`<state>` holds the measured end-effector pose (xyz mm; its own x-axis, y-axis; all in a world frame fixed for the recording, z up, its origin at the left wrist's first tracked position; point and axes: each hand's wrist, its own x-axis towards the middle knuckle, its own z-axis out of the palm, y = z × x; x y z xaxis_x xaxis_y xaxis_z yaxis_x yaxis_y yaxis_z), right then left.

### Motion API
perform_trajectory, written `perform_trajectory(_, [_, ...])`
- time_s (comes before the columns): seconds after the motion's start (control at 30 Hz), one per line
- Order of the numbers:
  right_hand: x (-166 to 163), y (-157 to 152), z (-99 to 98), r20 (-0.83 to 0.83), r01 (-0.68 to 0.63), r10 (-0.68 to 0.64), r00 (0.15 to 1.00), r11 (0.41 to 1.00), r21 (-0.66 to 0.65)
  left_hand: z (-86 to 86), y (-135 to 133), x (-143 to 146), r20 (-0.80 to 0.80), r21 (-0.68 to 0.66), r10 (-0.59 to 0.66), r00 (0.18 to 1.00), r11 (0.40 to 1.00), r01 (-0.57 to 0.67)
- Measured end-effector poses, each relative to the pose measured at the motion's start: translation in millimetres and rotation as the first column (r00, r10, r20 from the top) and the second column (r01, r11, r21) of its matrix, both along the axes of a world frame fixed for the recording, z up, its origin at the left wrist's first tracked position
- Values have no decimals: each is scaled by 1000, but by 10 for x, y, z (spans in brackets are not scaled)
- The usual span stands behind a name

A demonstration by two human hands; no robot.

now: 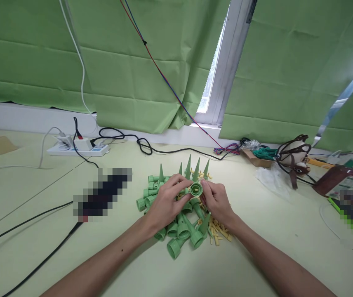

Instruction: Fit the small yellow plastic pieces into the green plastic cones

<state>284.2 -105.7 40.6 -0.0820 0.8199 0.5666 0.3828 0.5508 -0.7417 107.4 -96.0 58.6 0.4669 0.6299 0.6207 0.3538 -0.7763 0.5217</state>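
Observation:
My left hand is closed around a green cone-shaped spike, its round open end facing me with a small yellow piece inside it. My right hand pinches at that open end from the right, fingers pressed together. Both hands hover over a pile of green cone spikes on the table; several spikes stand upright behind the hands. Small yellow pieces lie scattered beside and under my right wrist.
A white power strip with plugs and black cables lies at the back left. A clear plastic bag, a brown strap bundle, a cardboard box and papers sit at the right. Green curtains hang behind.

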Motion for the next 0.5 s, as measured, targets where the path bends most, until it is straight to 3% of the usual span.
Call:
perform_trajectory(0.2, [-1, 0, -22, 33, 33, -33, 999, 999, 21, -19, 0, 5, -40, 28, 23, 999, 999, -22])
perform_trajectory(0.5, [-9, -23, 9, 46, 32, -33, 998, 999, 29, 23, -2, 26, 7, -108, 109, 994, 988, -107])
